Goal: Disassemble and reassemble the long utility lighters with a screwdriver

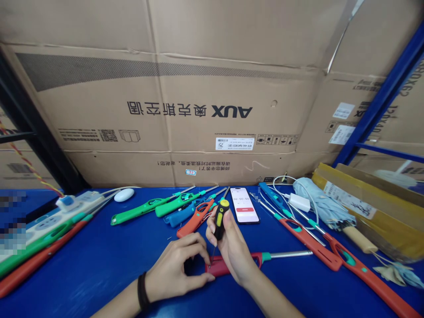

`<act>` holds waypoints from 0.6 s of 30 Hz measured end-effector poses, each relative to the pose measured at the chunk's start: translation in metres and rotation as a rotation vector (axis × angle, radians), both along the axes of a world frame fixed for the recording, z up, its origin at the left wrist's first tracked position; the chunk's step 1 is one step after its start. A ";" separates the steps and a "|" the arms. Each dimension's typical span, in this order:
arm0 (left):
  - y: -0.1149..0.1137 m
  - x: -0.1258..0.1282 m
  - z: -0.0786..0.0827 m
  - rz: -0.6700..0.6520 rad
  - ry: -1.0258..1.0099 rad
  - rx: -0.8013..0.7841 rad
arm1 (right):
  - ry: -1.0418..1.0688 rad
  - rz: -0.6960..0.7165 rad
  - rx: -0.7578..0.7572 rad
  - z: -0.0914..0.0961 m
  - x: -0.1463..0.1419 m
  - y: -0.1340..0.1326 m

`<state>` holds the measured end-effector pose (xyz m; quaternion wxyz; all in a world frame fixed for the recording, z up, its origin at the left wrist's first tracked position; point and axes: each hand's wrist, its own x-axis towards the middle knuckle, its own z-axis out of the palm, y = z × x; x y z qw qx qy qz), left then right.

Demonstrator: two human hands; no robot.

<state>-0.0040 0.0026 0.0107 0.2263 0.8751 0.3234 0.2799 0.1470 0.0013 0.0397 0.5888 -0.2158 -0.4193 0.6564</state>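
Note:
A red long-necked lighter (218,267) lies flat on the blue table, its metal tube pointing right. My left hand (180,263) grips the lighter's handle end between thumb and fingers. In my right hand (232,247) is a black and yellow screwdriver (219,223), held upright with the shaft down at the handle's left end. The screwdriver's tip is too small to make out. Behind my hands lie an orange lighter (196,218), a blue lighter (180,217) and two green lighters (139,213).
A phone (245,206) lies behind my right hand. More orange lighters (306,243) rest at right, near a folded umbrella (321,201) and an open cardboard box (374,212). At left are a power strip (46,223) and a white oval object (124,194). A large cardboard sheet (185,88) stands behind.

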 end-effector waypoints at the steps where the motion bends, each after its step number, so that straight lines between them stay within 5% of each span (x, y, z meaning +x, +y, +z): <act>1: 0.000 0.000 0.000 -0.003 0.003 -0.015 | 0.004 0.000 0.002 0.001 0.000 0.000; 12: 0.002 0.001 -0.001 0.020 0.070 -0.051 | 0.046 -0.064 -0.016 -0.001 0.002 0.004; 18: 0.005 -0.001 -0.005 -0.007 0.100 0.007 | 0.079 -0.158 -0.262 -0.020 0.001 0.020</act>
